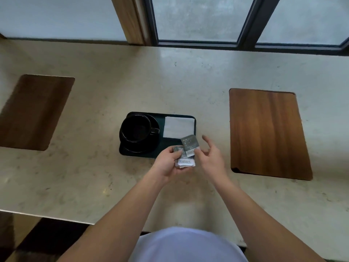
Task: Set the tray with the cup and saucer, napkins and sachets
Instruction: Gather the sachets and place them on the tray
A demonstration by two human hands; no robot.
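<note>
Two hands: both bare, meeting just past the near right corner of the tray, over the counter.
Left hand (168, 162): fingers curled around a small bunch of sachets (184, 162), thumb pressed on top; printed white ends stick out toward the right.
Right hand (207, 157): thumb and forefinger pinch the lower edge of a single grey sachet (190, 143), lifted and tilted above the bunch; remaining fingers spread loose, touching nothing.
Single sachet: overlaps the tray's near right corner in view; whether it touches the tray cannot be told.
Tray (170, 145): dark, rectangular, rounded corners, flat on the counter, just beyond the hands.
Saucer (151, 146): black, on the tray's left half.
Cup (135, 128): black, upright on the saucer, handle pointing right toward the napkins; contents too dark to read.
Napkins (178, 127): white, folded square, lying flat in the tray's far right part, beside the cup handle.
Counter (94, 176): pale stone, mottled.
Wooden boards (268, 133): two, one well to each side of the tray, set flat.
Window (198, 17): dark frame, behind the counter's far edge.
</note>
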